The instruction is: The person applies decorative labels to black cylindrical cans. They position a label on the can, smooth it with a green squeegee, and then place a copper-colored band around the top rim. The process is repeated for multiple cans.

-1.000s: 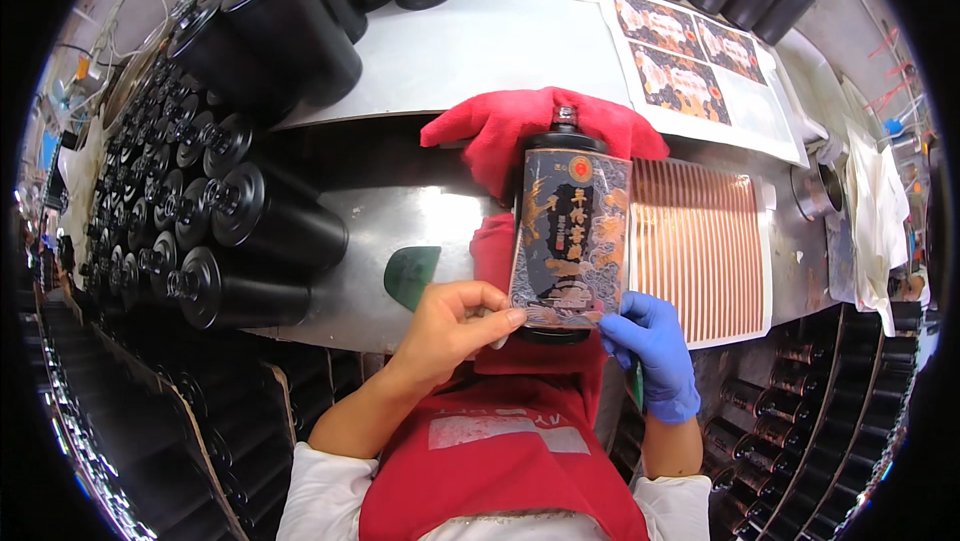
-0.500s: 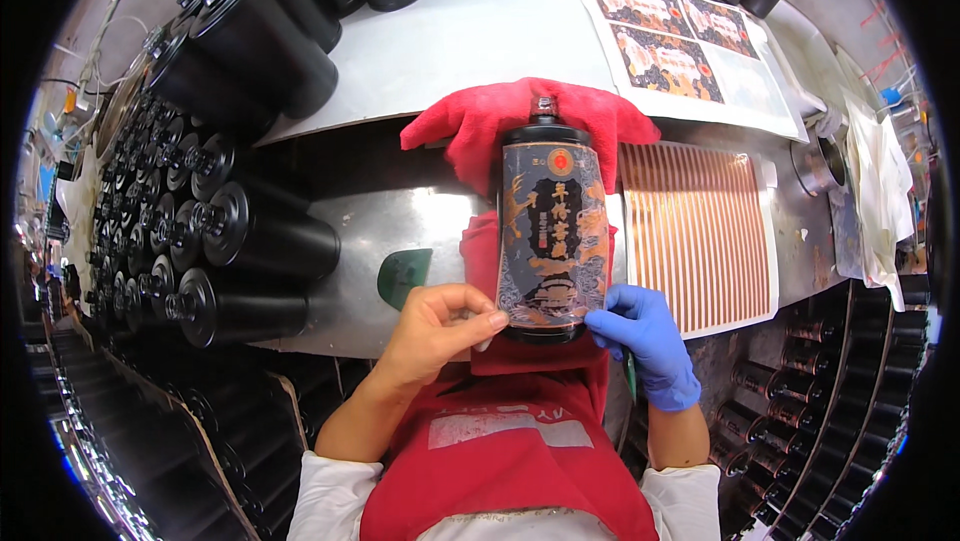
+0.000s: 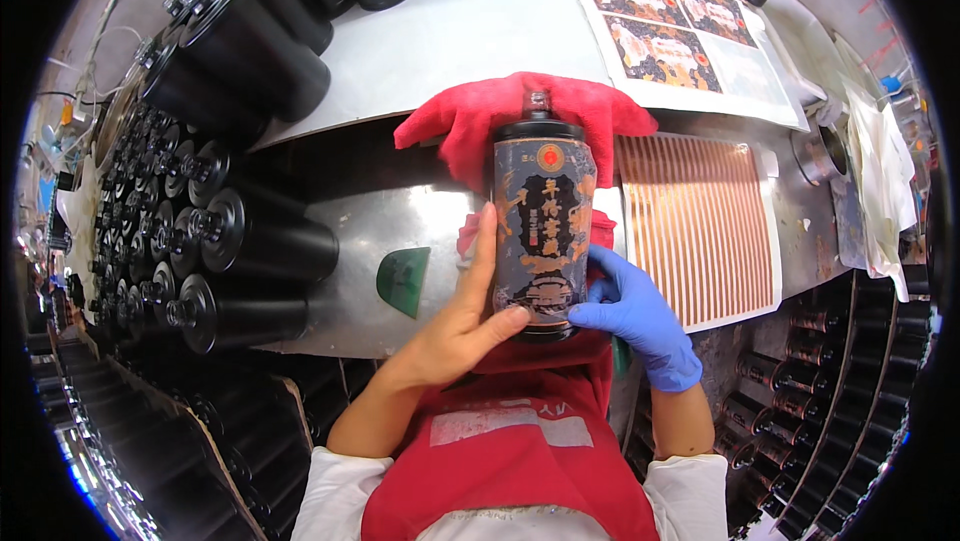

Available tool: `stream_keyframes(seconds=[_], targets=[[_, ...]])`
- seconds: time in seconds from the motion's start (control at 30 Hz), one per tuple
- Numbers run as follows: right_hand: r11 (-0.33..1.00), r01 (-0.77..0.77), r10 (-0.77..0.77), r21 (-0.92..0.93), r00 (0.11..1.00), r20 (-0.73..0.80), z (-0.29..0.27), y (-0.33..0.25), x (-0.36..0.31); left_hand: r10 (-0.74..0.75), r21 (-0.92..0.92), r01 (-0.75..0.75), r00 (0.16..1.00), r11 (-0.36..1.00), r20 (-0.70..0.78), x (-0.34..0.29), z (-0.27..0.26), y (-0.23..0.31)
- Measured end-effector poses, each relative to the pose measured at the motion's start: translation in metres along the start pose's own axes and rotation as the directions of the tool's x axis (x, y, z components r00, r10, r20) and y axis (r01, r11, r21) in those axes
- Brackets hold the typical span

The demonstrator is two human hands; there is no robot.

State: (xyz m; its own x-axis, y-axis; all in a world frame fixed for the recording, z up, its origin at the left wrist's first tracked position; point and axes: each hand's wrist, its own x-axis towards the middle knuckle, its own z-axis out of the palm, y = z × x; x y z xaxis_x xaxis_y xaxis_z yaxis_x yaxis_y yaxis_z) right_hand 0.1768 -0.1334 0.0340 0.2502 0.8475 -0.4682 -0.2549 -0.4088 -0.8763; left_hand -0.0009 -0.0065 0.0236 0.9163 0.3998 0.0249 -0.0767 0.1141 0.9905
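A black bottle lies in front of me with its neck pointing away, a dark decal with orange and gold patterns over its side. Along the bottle's left side runs my left hand, bare, fingers along it and thumb pressed near the base. My right hand, in a blue glove, grips the lower right side, its thumb on the decal's lower edge. Red cloths lie under the bottle. Part of a green scraper shows below my right hand. Another green scraper rests on the metal table to the left.
Black bottles are stacked at the left, with larger ones behind. A striped backing sheet lies right of the bottle. Printed decal sheets sit on the raised white board at the back. Decorated bottles fill racks at lower right.
Both hands have gone from pinching at the decal's lower corners to wrapping round the bottle's sides. The decal's sides now curve closer around the bottle.
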Motion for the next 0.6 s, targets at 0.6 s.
stream_keyframes(seconds=[0.6], targets=[[0.996,-0.050,0.053,-0.069,0.998,0.041,-0.014,0.005,0.012,0.156,0.340,-0.110,0.982,0.934,-0.110,0.027,-0.018,-0.018]])
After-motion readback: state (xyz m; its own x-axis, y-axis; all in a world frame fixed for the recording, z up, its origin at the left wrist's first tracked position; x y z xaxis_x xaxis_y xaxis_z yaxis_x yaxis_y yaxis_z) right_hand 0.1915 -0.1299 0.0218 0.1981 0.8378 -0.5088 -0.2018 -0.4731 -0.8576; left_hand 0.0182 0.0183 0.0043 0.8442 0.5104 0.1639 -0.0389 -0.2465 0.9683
